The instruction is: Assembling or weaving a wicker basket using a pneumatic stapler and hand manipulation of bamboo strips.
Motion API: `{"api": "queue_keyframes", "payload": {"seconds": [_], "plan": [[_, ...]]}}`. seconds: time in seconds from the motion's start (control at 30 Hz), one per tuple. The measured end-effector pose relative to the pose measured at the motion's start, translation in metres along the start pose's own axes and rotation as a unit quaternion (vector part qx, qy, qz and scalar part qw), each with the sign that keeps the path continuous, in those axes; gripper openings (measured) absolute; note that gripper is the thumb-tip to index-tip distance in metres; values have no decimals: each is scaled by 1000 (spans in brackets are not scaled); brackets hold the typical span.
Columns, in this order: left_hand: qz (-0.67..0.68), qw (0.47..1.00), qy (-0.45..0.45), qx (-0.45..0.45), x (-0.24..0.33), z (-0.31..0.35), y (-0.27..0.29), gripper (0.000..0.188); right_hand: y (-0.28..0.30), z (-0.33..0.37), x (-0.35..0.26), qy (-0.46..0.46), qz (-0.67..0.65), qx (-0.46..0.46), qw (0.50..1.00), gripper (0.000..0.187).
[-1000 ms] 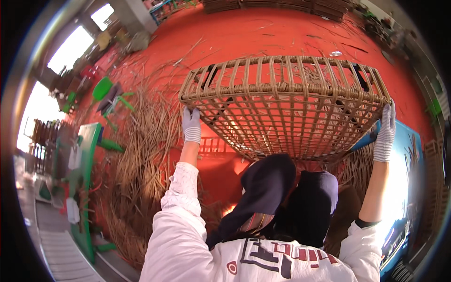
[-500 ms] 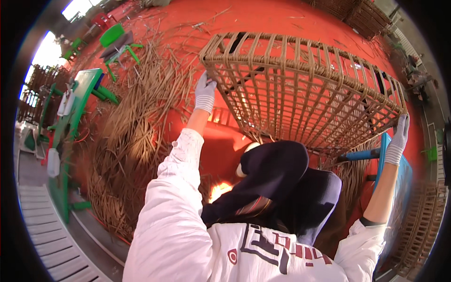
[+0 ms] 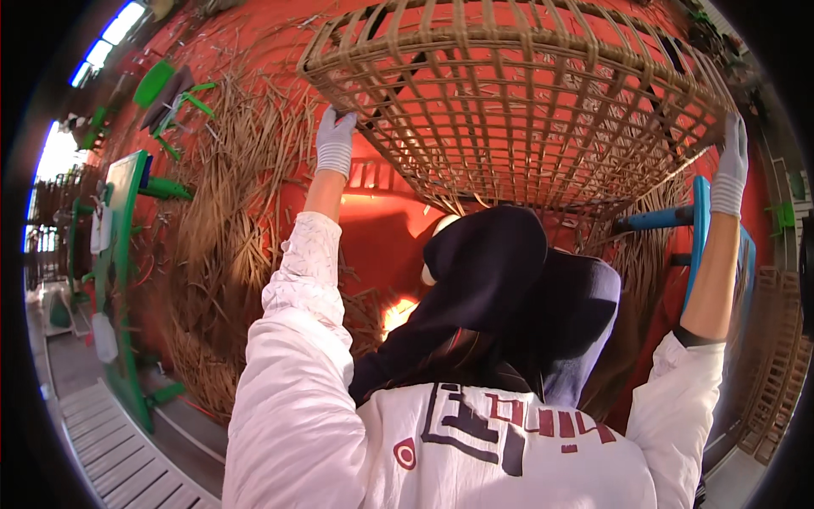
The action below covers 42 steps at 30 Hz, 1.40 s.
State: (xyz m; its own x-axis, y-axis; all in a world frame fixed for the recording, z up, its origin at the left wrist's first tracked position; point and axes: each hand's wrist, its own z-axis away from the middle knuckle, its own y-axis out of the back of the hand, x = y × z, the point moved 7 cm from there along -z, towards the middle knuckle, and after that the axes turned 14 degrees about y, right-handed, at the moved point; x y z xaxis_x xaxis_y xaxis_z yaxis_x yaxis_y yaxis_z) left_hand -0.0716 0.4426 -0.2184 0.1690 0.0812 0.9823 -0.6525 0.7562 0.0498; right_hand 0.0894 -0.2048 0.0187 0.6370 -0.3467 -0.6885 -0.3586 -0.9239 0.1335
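A large brown woven lattice basket (image 3: 526,127), with a thick wrapped rim, stands tilted in front of my knees. My left hand (image 3: 336,142), in a thin pale glove with a striped cuff, grips it at the left corner, thumb and fingers at the edge. At the right end, my right hand (image 3: 731,165) in a matching glove holds the side edge; part of its grip is hidden behind the weave. The basket's lower end comes down close to my dark-trousered legs (image 3: 492,263).
Loose dry strips (image 3: 229,254) lie heaped on the red floor (image 3: 381,229) to my left. Beyond them is a green chair (image 3: 154,83), and nearer a green-framed table (image 3: 127,204). A blue stool (image 3: 702,212) lies on its side at my right, beside more woven lattice (image 3: 776,356).
The basket's upper rim has swung up and closer, showing more of its lattice. Both hands have gone with it, the left one shifting up and left in view.
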Motion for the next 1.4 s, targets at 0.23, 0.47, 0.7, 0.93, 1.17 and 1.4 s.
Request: {"api": "queue_keyframes", "payload": {"seconds": [0.23,0.47,0.7,0.93,1.17,1.4], "plan": [[-9,997,-49,53,-34,24,39,37,-31,4,-28,55,-23,-23,998,63],[61,996,20,69,-62,57,60,42,-57,0,-70,159,26,-65,985,67],[81,993,55,66,-98,63,112,40,-79,7,-109,152,13,-83,985,66],[-190,978,2,92,-47,147,71,53,-5,-18,-20,67,-22,-67,995,67],[95,995,8,-28,-108,226,26,29,59,0,64,-228,-197,96,949,71],[495,774,375,-125,-150,307,-25,15,105,37,106,-291,-184,126,930,65]]}}
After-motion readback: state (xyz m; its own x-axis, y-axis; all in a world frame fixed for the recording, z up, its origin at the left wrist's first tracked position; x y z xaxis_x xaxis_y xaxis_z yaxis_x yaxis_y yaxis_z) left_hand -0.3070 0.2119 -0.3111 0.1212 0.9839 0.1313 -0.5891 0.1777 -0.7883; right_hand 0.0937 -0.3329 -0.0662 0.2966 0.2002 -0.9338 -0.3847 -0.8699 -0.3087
